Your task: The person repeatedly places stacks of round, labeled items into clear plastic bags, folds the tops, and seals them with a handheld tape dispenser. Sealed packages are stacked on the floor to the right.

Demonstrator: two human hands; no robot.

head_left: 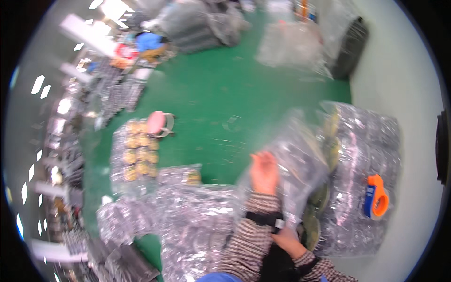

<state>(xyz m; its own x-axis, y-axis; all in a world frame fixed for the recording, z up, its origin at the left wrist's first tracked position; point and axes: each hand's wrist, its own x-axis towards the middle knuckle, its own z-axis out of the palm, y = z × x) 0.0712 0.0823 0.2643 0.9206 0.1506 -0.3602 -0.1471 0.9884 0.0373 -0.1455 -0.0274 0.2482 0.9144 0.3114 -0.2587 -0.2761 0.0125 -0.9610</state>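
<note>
A large clear plastic bag [300,160] is spread in front of me, blurred by motion. My left hand [264,171] reaches forward against its left side, apparently holding nothing, with the thumb apart from blurred fingers. My right hand [289,242] is close to my body, beside the left wrist, closed at the near end of the bag; its fingertips are partly hidden. To the right lie clear-wrapped packs [357,141] of grey rolled goods, with an orange and blue tape dispenser [377,197] on top.
More wrapped packs [197,221] lie at the near left, and a pack with yellowish ends [141,150] beyond them. A pink round stool [157,123] stands on the green floor [206,94]. Bagged goods [197,26] fill the far side. A pale wall [394,84] runs along the right.
</note>
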